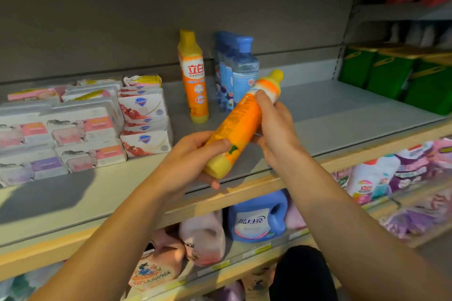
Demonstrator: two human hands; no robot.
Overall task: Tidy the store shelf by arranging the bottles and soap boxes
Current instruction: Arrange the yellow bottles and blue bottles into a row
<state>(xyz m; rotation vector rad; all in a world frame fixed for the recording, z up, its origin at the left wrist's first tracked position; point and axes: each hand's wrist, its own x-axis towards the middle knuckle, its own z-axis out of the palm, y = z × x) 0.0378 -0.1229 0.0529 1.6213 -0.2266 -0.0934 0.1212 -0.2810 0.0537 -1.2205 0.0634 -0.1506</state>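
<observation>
Both hands hold an orange bottle (241, 124) tilted above the front of the grey shelf (342, 115). The left hand (193, 156) grips its yellow base; the right hand (274, 127) wraps the upper part below the cap. Behind, a matching orange bottle (194, 76) stands upright beside blue bottles (234, 68), with soap boxes (83, 124) stacked at left.
</observation>
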